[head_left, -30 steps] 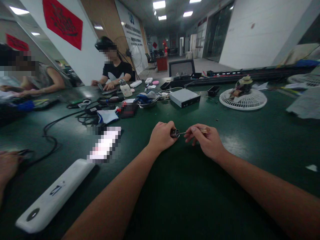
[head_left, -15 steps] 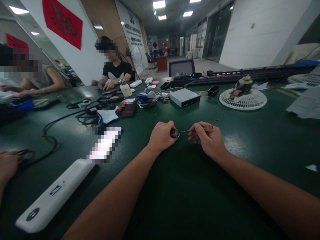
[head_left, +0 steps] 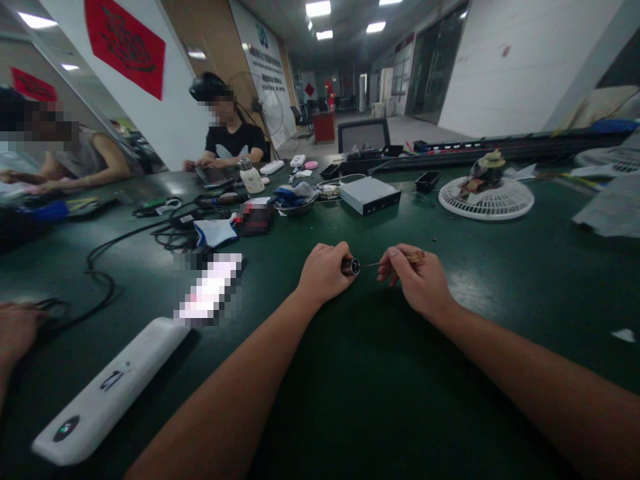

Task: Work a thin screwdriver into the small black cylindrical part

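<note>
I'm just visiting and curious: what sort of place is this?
Probably a shared electronics workshop: a long green workbench carries black cables and a metal device box, and a co-worker sits working at it.

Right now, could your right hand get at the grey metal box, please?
Probably, once it lets go: the right hand pinches a thin metal rod. The grey metal box lies ahead over the green tabletop, and nothing stands between them.
</note>
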`<action>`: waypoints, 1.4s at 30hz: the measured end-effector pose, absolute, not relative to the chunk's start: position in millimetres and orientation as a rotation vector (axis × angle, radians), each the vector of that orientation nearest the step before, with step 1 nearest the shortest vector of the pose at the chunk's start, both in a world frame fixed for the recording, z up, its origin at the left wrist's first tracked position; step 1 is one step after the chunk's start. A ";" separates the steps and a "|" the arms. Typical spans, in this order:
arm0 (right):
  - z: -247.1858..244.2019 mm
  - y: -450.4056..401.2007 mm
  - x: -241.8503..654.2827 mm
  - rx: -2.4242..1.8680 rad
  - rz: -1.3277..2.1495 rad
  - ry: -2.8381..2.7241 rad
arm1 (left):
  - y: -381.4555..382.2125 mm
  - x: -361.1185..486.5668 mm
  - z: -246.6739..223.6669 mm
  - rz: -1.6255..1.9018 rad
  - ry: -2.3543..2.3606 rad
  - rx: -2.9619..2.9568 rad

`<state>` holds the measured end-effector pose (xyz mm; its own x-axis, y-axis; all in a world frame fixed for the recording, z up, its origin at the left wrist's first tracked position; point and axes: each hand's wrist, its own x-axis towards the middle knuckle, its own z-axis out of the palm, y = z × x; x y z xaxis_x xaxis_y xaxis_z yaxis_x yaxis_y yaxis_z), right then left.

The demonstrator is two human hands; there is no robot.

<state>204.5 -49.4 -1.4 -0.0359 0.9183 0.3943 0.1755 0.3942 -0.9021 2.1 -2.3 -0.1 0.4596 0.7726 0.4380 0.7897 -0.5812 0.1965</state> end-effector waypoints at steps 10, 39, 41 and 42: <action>-0.8 -51.7 203.3 -0.920 0.926 -1.606 | -3.1 2.6 1.4 -0.773 -1.421 -2.678; -1.4 -50.5 204.0 -0.946 0.918 -1.674 | -1.9 1.5 -0.1 -0.765 -1.415 -2.674; -0.6 -50.6 204.5 -0.992 0.856 -1.649 | -2.1 1.7 0.2 -0.755 -1.421 -2.668; -0.4 -50.5 204.5 -1.012 0.826 -1.640 | -2.2 1.8 0.4 -0.755 -1.424 -2.664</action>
